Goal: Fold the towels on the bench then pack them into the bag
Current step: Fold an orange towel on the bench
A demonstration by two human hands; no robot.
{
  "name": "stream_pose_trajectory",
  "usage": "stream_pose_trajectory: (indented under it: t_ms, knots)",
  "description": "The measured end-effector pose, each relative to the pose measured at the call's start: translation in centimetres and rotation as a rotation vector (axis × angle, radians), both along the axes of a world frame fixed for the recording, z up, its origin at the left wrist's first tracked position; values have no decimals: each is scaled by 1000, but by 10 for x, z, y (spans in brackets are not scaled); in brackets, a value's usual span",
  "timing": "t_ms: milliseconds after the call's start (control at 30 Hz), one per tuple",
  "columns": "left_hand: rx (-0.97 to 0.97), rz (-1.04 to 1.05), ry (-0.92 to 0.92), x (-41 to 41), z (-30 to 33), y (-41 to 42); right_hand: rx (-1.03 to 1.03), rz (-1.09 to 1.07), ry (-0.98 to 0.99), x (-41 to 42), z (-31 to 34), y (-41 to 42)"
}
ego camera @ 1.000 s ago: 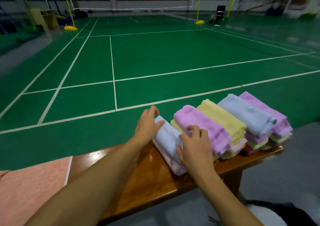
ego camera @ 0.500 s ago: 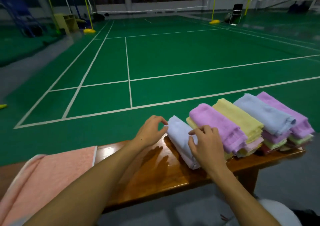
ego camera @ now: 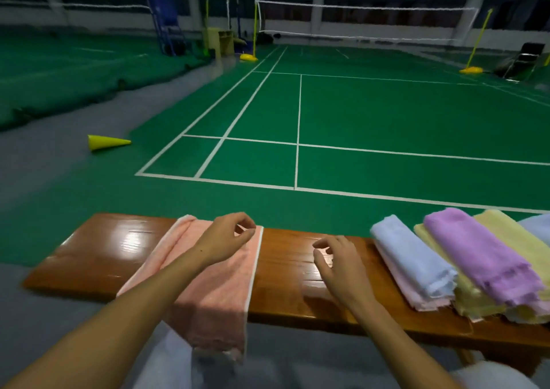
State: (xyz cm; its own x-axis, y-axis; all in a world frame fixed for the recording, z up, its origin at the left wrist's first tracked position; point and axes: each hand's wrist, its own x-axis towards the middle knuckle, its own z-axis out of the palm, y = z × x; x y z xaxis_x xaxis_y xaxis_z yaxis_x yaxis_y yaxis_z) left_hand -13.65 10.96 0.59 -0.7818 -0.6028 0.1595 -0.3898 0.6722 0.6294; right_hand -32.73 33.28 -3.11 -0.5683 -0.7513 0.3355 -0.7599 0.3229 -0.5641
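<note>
An unfolded pink towel lies across the wooden bench, its near end hanging over the front edge. My left hand hovers over the towel's far right corner with fingers loosely curled; no grip shows. My right hand hangs over bare bench between the pink towel and the folded ones, fingers relaxed and empty. Folded towels lie side by side at the right: a light blue one, a purple one, a yellow one and more, cut off by the frame. No bag is in view.
Beyond the bench stretches a green badminton court with a net. A yellow cone lies on the grey floor at the left. A chair stands far right. The bench's left end is bare wood.
Both hands left the folded light blue towel and moved left. The left hand now hangs over the pink towel. The view swung left, so the folded stack sits at the right edge.
</note>
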Motion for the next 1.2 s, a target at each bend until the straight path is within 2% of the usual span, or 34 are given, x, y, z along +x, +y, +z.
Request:
stream_pose_trajectory:
  t_ms: [200, 367, 467, 600, 700, 800, 867, 933, 1033, 1133, 1200]
  knots:
    - [-30, 189, -86, 84, -12, -59, 145, 82, -105, 51, -19, -76]
    - [-24, 439, -232, 129, -34, -98, 271, -103, -355, 79, -31, -118]
    - [25, 482, -278, 133, -46, -107, 308, -95, -480, 90, -34, -141]
    - [80, 505, -299, 126, -54, -111, 363, -94, -413, 101, -35, -159]
    - [97, 486, -291, 117, -52, -109, 311, -5, -490, 97, -34, -160]
    - [92, 447, -196, 101, -45, -102, 162, -33, -777, 74, -34, -152]
    - [102, 424, -127, 86, -36, -92, 41, -88, -869, 52, -33, -136]
    - [164, 407, -61, 66, -28, -76, -43, -129, -872, 27, -25, -109]
    - [394, 418, 90, 35, -24, -56, -116, -207, -842, -13, -14, -60]
    - [453, 393, 81, 11, -41, -47, -81, -275, -706, -51, -14, -10]
    - [501, 395, 74, -4, -56, -41, -32, -303, -718, -71, -18, 19]
